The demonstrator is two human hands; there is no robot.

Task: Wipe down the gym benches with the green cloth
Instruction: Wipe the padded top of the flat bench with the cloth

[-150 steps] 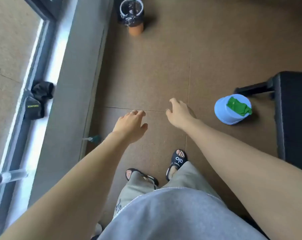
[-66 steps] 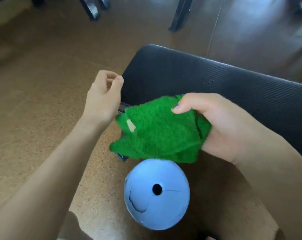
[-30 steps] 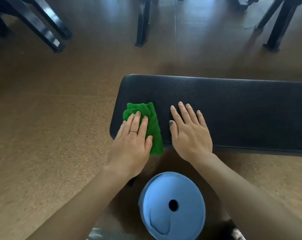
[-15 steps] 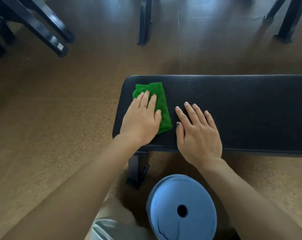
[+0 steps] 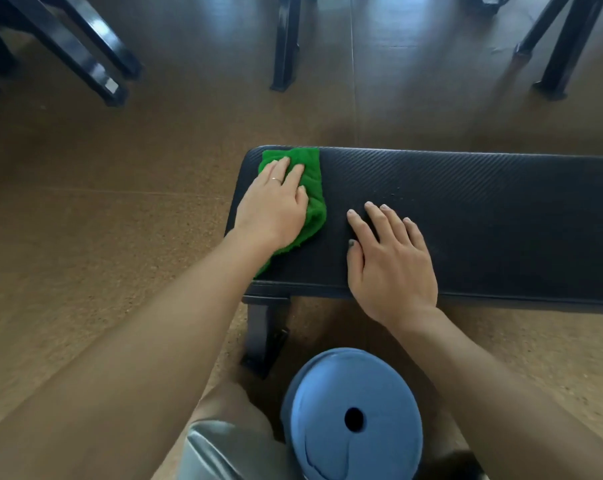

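Observation:
A black padded gym bench [image 5: 483, 202] runs across the middle of the view from centre to right edge. The green cloth [image 5: 312, 188] lies folded on the bench's left end, reaching its far edge. My left hand [image 5: 275, 206] presses flat on the cloth with straight fingers, covering most of it. My right hand [image 5: 390, 261] rests flat on the bare pad beside the cloth, fingers spread, near the front edge.
A blue round lid with a hole [image 5: 353, 417] sits on the floor just below the bench's front edge, beside the bench leg [image 5: 263, 337]. Black metal legs of other equipment stand at the far left [image 5: 95, 60], centre [image 5: 286, 43] and right [image 5: 566, 46] on the brown floor.
My left hand has slid the cloth away from me, from the bench's front edge to its far edge. My right hand has stayed flat on the pad.

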